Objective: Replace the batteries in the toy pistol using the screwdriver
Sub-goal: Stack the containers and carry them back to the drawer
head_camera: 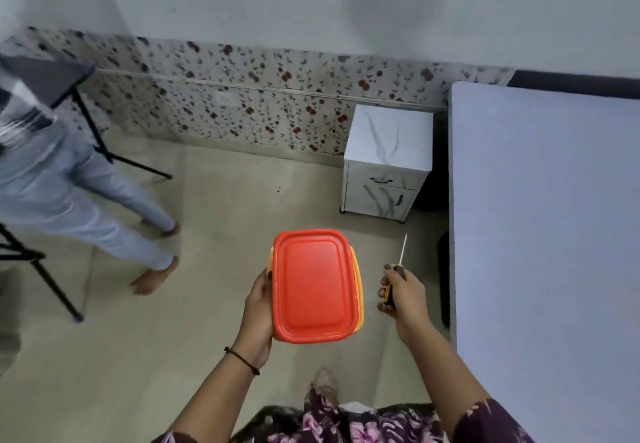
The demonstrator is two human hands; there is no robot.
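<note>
My left hand (pixel 258 311) grips the left side of a yellow plastic box with a red-orange lid (pixel 315 286), held level in front of me above the floor. The lid is closed, so what is inside is hidden. My right hand (pixel 403 298) is closed around the yellow and black handle of a screwdriver (pixel 398 269), whose thin metal shaft points up and away from me. The toy pistol and batteries are not visible.
A bed with a pale lilac sheet (pixel 547 234) fills the right side. A small white marble-pattern cabinet (pixel 388 158) stands by the floral wall. Another person in light trousers (pixel 86 200) stands at left beside black metal table legs (pixel 45 279).
</note>
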